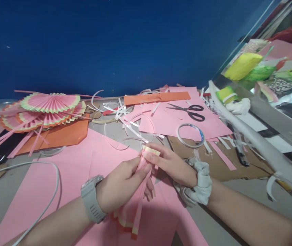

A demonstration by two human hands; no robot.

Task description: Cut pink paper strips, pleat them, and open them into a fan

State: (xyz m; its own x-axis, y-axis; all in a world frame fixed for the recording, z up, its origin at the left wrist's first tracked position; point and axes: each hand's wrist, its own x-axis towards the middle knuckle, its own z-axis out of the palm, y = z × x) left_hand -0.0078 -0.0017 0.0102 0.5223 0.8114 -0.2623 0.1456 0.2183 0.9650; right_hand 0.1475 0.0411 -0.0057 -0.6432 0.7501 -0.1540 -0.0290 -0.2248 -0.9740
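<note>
Between my hands is a pleated pink paper fan (139, 212) with a yellow and orange edge, partly folded together. My left hand (125, 181), with a grey watch at the wrist, is closed around its folded strip from the left. My right hand (170, 164), with a pale scrunchie at the wrist, pinches the upper end by its yellow edge. Large pink paper sheets (69, 191) lie beneath both hands. My fingers cover part of the folds.
Finished-looking pleated paper fans (51, 104) pile up at the left on an orange sheet (76, 138). Black scissors (189, 110), a tape roll (190, 135) and an orange strip (157, 98) lie beyond my hands among paper scraps. A white cable (56, 181) curves at left; a cutter (242, 153) lies right.
</note>
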